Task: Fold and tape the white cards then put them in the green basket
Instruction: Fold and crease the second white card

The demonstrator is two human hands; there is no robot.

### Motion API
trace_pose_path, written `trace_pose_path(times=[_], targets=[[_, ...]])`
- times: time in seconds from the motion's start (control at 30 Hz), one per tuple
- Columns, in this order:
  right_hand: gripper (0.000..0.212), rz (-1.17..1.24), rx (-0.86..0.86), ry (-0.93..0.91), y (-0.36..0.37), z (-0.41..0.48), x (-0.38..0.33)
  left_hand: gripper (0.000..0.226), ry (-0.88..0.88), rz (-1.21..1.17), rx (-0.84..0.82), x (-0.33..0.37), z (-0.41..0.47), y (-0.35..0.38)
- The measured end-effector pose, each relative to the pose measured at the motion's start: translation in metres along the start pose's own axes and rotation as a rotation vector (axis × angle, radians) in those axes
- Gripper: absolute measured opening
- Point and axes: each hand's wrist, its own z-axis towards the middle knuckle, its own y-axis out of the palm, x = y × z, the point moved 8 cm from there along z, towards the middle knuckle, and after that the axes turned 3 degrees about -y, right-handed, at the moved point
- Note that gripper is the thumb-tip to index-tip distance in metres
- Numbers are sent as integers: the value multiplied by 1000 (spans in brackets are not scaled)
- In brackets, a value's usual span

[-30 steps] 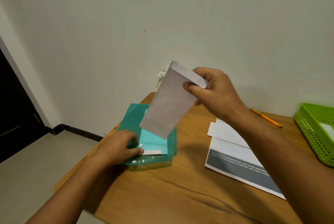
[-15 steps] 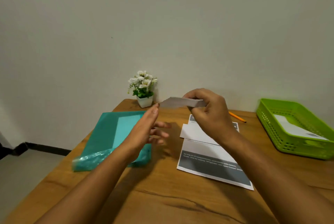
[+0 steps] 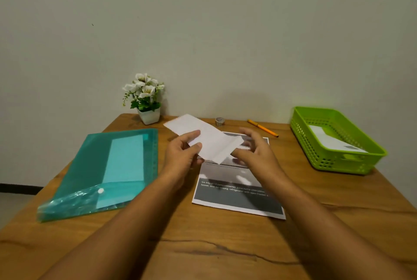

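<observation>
The left hand point(image 3: 182, 157) pinches the white card point(image 3: 209, 139) between thumb and fingers, above the printed sheet point(image 3: 237, 196). The right hand point(image 3: 259, 155) hovers at the white card's right end, fingers loosely spread and blurred. The green basket point(image 3: 338, 163) sits well apart, to the right.

Plain off-white wall point(image 3: 225, 20) fills upper half, 9 through 3 o'clock; matte, unbroken, shading darker toward top corners. Tiny dark speck point(image 3: 92, 24) on wall at 10 o'clock. Wooden table point(image 3: 203, 246) spans lower half, 4 through 8 o'clock, far edge touching wall; warm brown top, dark grain lines running across near edge at 6 o'clock. Strip of pale floor point(image 3: 11, 203) at 8 o'clock, left of table. Black baseboard point(image 3: 18, 188) just above it, at foot of wall. Light soft, even; faint shadow on wall behind table.
</observation>
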Motion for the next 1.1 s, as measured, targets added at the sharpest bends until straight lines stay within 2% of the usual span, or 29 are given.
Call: trace_pose_path(times=[0.07,0.17,0.3,0.4,0.5,0.6,0.67,0.73,0.8,0.9,1.1], targets=[[51,241,-26,178,9,2,22,34,71,140,41,1,8,-3],[52,371,-26,272,18,10,38,36,166,386,56,2,22,-5],[55,303,44,300,19,22,46,47,247,678,34,-10,34,-6],[60,182,43,298,21,29,53,57,284,818,114,-12,38,-8],[61,61,40,268,26,31,61,79,281,999,170,-16,41,-6],[55,62,68,233,28,31,68,96,308,1157,236,-16,44,-7],[47,70,96,208,27,32,72,95,337,1239,276,-13,42,-6],[42,80,108,182,26,32,74,80,446,1245,225,-7,35,3],[39,104,106,172,27,32,75,62,630,1188,38,-4,22,21],[37,123,98,173,27,32,75,59,739,1196,-229,-10,6,41],[35,190,-5,133,30,28,71,63,728,1288,-262,-14,7,44]])
